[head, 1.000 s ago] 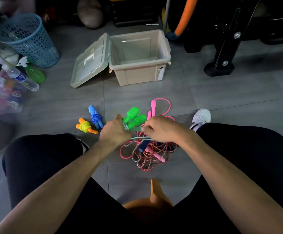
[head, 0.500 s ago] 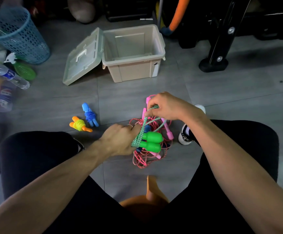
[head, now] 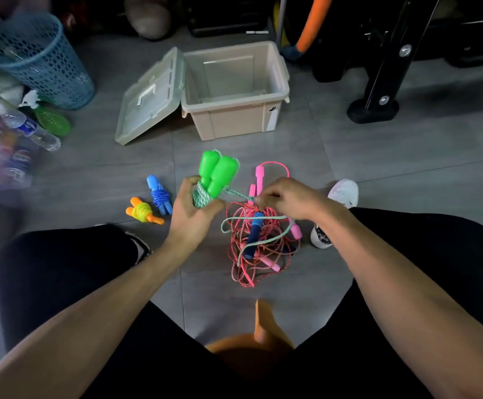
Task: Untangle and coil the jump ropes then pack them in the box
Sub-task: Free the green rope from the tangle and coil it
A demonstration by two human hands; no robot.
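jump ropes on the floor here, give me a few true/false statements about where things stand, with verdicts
1. The left hand grips the green-handled rope at its wound cord. True.
2. The box already holds coiled ropes. False: nothing shows inside it.
3. The right hand pinches the green cord above the tangled pile. True.
4. The blue rope and the orange rope lie tangled together. False: each is a separate wound bundle.
5. The box lid is shut. False: it hangs open.

The green-handled rope (head: 216,174) stood upright, handles together, its pale green cord partly wound below them and trailing into a red and pink tangle (head: 259,243) on the floor. Two coiled ropes, blue (head: 159,194) and orange-yellow (head: 143,212), lay left of it. The beige box (head: 236,90) sat open beyond.
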